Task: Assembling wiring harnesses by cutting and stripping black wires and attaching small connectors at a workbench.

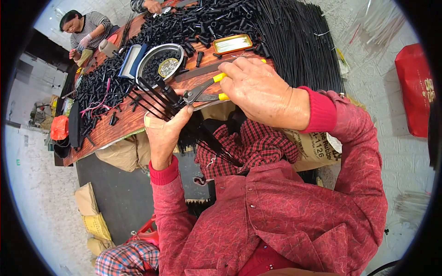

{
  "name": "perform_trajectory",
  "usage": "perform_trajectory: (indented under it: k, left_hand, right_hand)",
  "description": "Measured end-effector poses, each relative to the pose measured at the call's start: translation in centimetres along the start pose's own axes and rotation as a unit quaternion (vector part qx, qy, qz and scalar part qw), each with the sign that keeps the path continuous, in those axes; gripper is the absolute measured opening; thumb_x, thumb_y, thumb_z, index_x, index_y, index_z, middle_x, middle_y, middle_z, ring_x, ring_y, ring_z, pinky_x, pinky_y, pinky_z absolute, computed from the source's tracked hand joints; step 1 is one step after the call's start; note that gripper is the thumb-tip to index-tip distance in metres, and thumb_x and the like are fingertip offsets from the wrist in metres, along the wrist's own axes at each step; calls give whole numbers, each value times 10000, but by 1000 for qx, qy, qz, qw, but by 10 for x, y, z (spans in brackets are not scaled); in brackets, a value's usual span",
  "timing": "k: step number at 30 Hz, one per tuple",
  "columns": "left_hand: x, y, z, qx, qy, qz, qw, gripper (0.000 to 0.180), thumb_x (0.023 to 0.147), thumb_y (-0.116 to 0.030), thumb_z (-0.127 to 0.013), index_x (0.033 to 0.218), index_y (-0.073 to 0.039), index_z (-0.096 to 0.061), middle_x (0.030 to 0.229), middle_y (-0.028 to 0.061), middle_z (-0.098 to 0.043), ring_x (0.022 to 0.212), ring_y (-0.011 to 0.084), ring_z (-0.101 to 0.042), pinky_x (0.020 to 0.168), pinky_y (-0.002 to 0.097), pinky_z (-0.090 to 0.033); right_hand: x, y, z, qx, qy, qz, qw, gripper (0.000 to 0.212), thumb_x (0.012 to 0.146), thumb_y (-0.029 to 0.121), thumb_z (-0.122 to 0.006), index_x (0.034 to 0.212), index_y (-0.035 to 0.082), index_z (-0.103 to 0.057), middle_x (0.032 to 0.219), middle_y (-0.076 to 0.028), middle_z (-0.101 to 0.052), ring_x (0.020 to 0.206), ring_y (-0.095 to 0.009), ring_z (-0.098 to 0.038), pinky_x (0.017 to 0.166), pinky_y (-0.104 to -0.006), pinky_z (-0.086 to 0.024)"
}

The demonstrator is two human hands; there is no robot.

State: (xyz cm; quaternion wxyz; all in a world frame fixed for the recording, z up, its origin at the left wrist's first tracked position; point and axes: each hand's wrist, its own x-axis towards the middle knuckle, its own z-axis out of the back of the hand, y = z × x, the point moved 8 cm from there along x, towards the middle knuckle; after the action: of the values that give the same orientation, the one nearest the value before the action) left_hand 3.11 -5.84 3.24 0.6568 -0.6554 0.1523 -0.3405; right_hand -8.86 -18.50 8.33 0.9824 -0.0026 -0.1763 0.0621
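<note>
My right hand (262,94) is closed around the yellow handles of a pair of end-cutting pliers (200,93). The pliers' jaws touch a short black tubular piece at the top of the bundle in my other hand; whether they bite on it I cannot make out. With my left hand (162,133) I grip a bundle of thin black rods (149,102), several of them sticking out at a slant up to the left. Their lower ends hang down to the right over a red checked cloth (230,142) on my lap. A tan plaster or finger wrap shows on my left hand.
The wooden table (107,131) bears heaps of black tubular parts (198,23), long black rods (294,41), a round metal tray (177,49), a yellow-rimmed tray (232,43), a flat bar (198,71) and a blue-and-white box (132,61). Another person (87,32) works at the far left.
</note>
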Motion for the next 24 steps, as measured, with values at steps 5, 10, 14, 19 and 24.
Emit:
perform_trajectory:
  k: [5,10,14,19,24]
  left_hand:
    - [1,1,1,2,-6,-1,1000,250,782,-10,-702,1030,-5,-668,868,-11,-644,767,62,-562,706,228,-458]
    - [-1,3,2,-21,-14,6,1000,230,789,-15,-690,1018,0,-668,863,-13,-641,760,57,-554,696,224,-451]
    - [-2,-4,3,-4,-3,0,1000,221,789,-7,-678,1010,-2,-673,869,-13,-640,769,61,-554,706,224,-450]
    - [-4,-4,6,8,5,-12,1000,251,766,7,-686,1016,-4,-676,888,-7,-641,778,67,-557,719,235,-457]
    - [-7,-7,5,31,36,-22,999,336,735,-5,-711,1069,5,-674,932,11,-654,814,79,-569,745,250,-467]
  right_hand:
    - [4,6,5,-65,-24,17,997,204,718,110,-614,884,-9,-628,1007,-145,-570,933,-272,-559,837,-388,-466]
    - [4,12,7,-145,-35,31,988,151,690,144,-622,793,34,-607,869,-93,-552,860,-234,-555,767,-364,-451]
    - [5,7,0,-113,-18,54,992,142,745,197,-638,766,60,-607,820,-61,-563,827,-229,-562,755,-356,-445]
    - [10,-6,-11,41,72,56,995,400,856,446,-622,772,55,-637,733,-90,-631,724,-293,-628,678,-400,-486]
    - [11,-14,-17,211,141,47,966,442,890,458,-599,774,34,-648,683,-124,-646,650,-328,-638,600,-416,-495]
